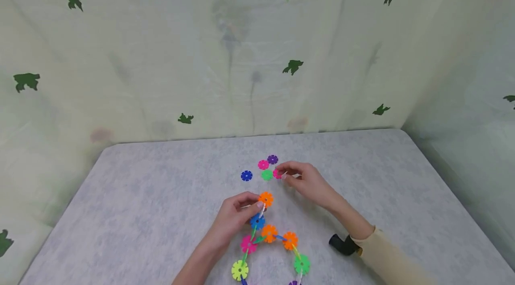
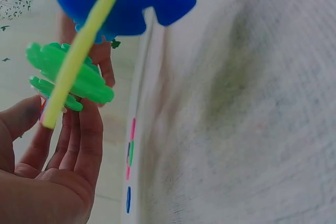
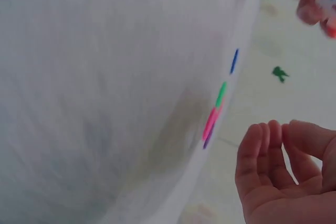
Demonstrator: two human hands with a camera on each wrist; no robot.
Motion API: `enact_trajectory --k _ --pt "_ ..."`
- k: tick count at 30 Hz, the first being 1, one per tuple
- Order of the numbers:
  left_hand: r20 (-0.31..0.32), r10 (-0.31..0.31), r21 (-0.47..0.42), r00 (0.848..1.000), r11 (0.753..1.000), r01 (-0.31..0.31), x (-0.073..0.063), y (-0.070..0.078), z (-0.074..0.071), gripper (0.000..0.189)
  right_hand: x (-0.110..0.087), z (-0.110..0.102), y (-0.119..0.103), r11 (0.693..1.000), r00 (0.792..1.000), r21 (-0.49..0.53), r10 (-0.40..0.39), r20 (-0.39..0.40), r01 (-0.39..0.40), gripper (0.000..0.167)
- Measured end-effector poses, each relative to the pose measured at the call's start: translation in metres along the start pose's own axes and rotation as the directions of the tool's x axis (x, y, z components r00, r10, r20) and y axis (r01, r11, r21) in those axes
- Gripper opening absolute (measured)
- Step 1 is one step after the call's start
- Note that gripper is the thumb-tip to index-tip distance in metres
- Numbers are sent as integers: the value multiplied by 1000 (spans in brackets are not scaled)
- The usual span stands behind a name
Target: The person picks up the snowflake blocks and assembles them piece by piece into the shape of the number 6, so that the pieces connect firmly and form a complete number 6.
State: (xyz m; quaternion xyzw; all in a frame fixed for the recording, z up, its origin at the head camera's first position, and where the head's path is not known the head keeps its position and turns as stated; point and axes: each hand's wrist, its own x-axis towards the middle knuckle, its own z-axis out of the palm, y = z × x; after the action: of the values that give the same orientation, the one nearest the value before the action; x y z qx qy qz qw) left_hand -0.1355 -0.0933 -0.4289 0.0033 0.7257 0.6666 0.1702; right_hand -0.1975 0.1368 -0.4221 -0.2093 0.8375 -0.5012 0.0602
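My left hand pinches the upper end of a chain of interlocking plastic snowflake discs, close to an orange disc and a blue disc. The chain bends into a loop with pink, yellow-green, orange and green discs; its lower part runs out of the head view. Close up in the left wrist view are a large blue disc and a yellow one seen edge-on. My right hand hovers by a loose pink disc, fingers loosely bent. In the right wrist view its fingertips hold nothing.
More loose discs lie flat near the table's far side: a green one, a pink one, a purple one and a dark blue one. A leaf-patterned curtain hangs behind the grey table.
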Motion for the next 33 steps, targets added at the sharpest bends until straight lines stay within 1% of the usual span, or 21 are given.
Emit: enact_trajectory --k 4,8,11,14,18,24,28,33 --pt "-5 30 -6 1000 1000 -30 0 -2 -1 27 24 -7 12 992 997 -129 23 68 -14 26" --pt "-11 50 -30 999 998 -50 -1 -2 -1 27 40 -11 25 964 991 -262 63 114 -31 28" --pt "-12 65 -48 998 997 -66 -1 -3 -1 30 47 -12 30 948 988 -315 76 136 -30 29" --pt "-2 83 -54 997 995 -83 -1 -4 -3 35 49 -11 30 942 985 -334 90 147 -36 26" --pt "11 96 -55 995 994 -95 -1 -5 -4 40 50 -8 29 948 985 -316 97 141 -48 20" --pt "4 128 -22 992 992 -128 -2 -4 -1 35 44 -8 24 963 985 -248 139 105 -109 14" --pt "-1 148 1 989 989 -148 -3 -4 0 34 33 -7 22 972 992 -219 106 63 -90 13" --pt "-12 151 13 988 988 -151 -3 -4 0 34 8 -2 12 993 998 -105 59 -2 -58 13"
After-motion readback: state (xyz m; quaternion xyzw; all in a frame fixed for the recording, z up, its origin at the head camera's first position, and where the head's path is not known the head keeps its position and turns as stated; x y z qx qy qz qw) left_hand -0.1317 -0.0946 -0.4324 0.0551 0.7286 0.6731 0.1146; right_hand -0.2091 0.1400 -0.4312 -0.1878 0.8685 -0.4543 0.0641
